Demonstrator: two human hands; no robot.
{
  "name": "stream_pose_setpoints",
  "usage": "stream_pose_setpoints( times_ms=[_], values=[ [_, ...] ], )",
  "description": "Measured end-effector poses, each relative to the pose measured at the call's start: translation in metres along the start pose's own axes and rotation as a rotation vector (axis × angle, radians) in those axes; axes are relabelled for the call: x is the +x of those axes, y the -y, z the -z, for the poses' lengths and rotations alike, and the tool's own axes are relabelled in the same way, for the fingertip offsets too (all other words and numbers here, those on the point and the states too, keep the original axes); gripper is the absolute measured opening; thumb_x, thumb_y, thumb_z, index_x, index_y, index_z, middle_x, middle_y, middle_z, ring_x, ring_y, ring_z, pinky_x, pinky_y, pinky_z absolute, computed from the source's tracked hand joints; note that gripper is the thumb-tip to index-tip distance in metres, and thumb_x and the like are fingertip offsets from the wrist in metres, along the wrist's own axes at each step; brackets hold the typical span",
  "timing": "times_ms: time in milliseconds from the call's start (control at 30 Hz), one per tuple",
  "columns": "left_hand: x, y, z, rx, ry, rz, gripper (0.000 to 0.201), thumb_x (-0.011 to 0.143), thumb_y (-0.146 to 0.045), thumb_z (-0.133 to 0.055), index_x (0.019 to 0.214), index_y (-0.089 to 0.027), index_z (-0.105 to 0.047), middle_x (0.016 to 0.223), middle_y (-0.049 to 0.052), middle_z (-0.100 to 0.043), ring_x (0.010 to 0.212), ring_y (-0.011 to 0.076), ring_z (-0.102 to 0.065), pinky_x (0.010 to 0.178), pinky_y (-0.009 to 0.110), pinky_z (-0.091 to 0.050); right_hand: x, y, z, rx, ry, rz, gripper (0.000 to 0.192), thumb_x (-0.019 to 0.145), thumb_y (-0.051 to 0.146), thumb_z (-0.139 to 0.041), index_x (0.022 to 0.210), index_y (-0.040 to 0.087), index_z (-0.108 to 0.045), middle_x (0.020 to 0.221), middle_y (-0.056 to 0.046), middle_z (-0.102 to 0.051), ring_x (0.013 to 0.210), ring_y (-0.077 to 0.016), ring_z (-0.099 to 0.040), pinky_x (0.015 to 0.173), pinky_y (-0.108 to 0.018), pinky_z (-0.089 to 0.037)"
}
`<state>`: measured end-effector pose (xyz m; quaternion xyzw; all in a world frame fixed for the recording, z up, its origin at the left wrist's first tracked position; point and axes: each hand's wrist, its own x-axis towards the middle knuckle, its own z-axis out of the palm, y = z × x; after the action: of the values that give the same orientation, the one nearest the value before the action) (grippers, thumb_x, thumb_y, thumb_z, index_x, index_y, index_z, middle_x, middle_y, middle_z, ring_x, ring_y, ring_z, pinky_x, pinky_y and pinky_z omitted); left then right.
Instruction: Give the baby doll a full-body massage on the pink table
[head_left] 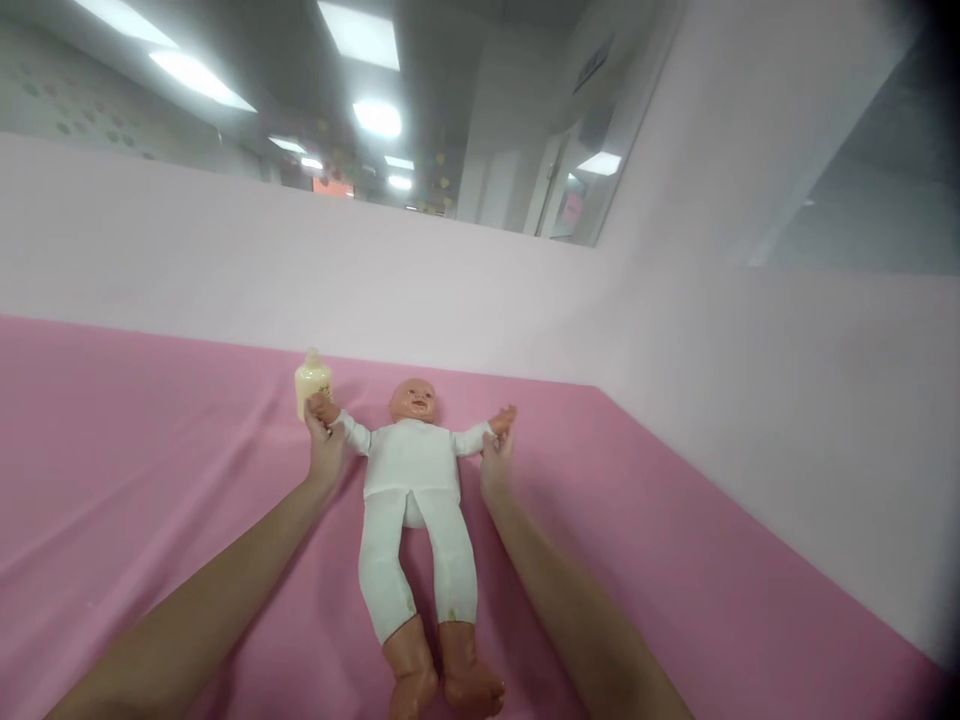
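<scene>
A baby doll [412, 465] with a white cloth body lies on its back on the pink surface, arms spread and feet toward me. My left hand [325, 445] is closed around the doll's hand and wrist on the left side. On the right side, my right hand [496, 465] grips the doll's other wrist, with the doll's fingers showing above mine. Just behind my left hand stands a pale yellow pump bottle [312, 382], upright and partly covered by the doll's hand.
The pink padded surface [150, 450] has some creases on the left. A white wall [225, 260] borders it at the back and right. Set into the back wall is a large window [495, 120] with ceiling lights showing in it.
</scene>
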<state>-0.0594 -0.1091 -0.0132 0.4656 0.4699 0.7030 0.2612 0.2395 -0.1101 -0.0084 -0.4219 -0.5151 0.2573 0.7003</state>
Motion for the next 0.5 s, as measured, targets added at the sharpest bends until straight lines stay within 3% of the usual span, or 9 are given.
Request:
stream_pose_setpoints(
  times_ms=[100,167,233,300,367,433,500],
  values=[
    [-0.010,-0.019,-0.028,0.169,0.198,-0.211,0.064,0.092,-0.029,-0.046,0.153,-0.029,-0.027,0.151,0.010,-0.039,0.142,0.0241,-0.035,0.118,0.045,-0.029,-0.012,0.019,-0.015,-0.086,0.222,0.066,0.063,0.090,0.041,-0.051,0.148,0.021,-0.038,0.151,-0.012,-0.046,0.135,-0.0237,-0.048,0.112,-0.043,-0.039],
    [-0.019,-0.030,-0.050,0.330,0.373,-0.334,0.053,0.093,-0.034,-0.046,0.145,-0.026,-0.044,0.145,0.011,-0.045,0.137,0.0277,-0.040,0.116,0.050,-0.029,-0.018,0.022,-0.022,-0.248,0.347,0.119,0.052,0.089,0.032,-0.051,0.140,0.020,-0.051,0.141,-0.011,-0.056,0.132,-0.0245,-0.049,0.115,-0.045,-0.035],
    [-0.027,-0.039,-0.069,0.506,0.475,-0.389,0.050,0.090,-0.043,-0.054,0.138,-0.029,-0.053,0.145,0.010,-0.046,0.134,0.0315,-0.042,0.114,0.054,-0.028,-0.022,0.020,-0.026,-0.374,0.442,0.152,0.048,0.086,0.021,-0.049,0.133,0.021,-0.059,0.136,-0.010,-0.060,0.129,-0.0242,-0.050,0.116,-0.046,-0.033],
    [-0.032,-0.045,-0.082,0.663,0.512,-0.390,0.049,0.086,-0.050,-0.060,0.132,-0.031,-0.059,0.144,0.010,-0.048,0.133,0.0347,-0.041,0.111,0.057,-0.027,-0.024,0.021,-0.026,-0.448,0.503,0.128,0.054,0.084,0.013,-0.046,0.135,0.022,-0.058,0.141,-0.010,-0.056,0.134,-0.0242,-0.047,0.120,-0.049,-0.027],
    [-0.034,-0.048,-0.089,0.778,0.516,-0.369,0.042,0.086,-0.051,-0.060,0.124,-0.032,-0.064,0.142,0.009,-0.051,0.132,0.0359,-0.041,0.108,0.058,-0.027,-0.030,0.032,-0.025,-0.492,0.539,0.043,0.060,0.083,0.012,-0.044,0.142,0.020,-0.050,0.152,-0.011,-0.045,0.146,-0.0262,-0.033,0.123,-0.053,-0.017],
    [-0.034,-0.048,-0.091,0.848,0.514,-0.349,0.033,0.089,-0.049,-0.057,0.115,-0.032,-0.068,0.141,0.008,-0.052,0.130,0.0357,-0.043,0.105,0.059,-0.029,-0.045,0.055,-0.023,-0.499,0.565,-0.061,0.065,0.085,0.015,-0.046,0.149,0.019,-0.040,0.160,-0.010,-0.032,0.153,-0.0287,-0.014,0.123,-0.058,-0.010],
    [-0.033,-0.047,-0.091,0.882,0.519,-0.341,0.030,0.092,-0.048,-0.052,0.110,-0.032,-0.070,0.142,0.008,-0.051,0.130,0.0353,-0.043,0.104,0.059,-0.029,-0.072,0.087,-0.020,-0.447,0.538,-0.111,0.070,0.087,0.022,-0.050,0.154,0.023,-0.031,0.163,-0.008,-0.026,0.154,-0.0293,-0.007,0.123,-0.060,-0.009]
  ],
)
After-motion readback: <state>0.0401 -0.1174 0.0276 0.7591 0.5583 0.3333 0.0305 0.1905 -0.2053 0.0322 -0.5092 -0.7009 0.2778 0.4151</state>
